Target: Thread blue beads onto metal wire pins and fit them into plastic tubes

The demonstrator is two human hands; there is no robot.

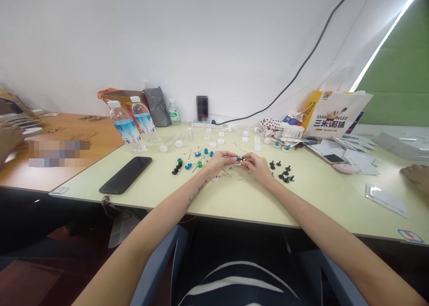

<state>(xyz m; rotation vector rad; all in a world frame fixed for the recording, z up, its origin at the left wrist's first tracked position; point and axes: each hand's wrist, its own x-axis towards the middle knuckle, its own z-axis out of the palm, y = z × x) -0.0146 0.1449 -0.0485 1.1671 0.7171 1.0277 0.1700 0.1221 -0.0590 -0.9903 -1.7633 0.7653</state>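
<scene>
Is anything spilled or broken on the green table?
Nothing looks spilled or broken on the green table. It's just messy: small black pieces lie scattered beside the right hand. Both water bottles stand upright.

The phone is the landmark: water bottles stand behind it; right of it, on the tabletop, hands pinch a small blue part, with black parts farther right.

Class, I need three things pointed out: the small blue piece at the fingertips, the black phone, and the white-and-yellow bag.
Small blue piece [239, 159]: head view, its visible middle.
Black phone [126, 175]: head view, middle of its upper face.
White-and-yellow bag [330, 118]: head view, its white printed front.
</scene>
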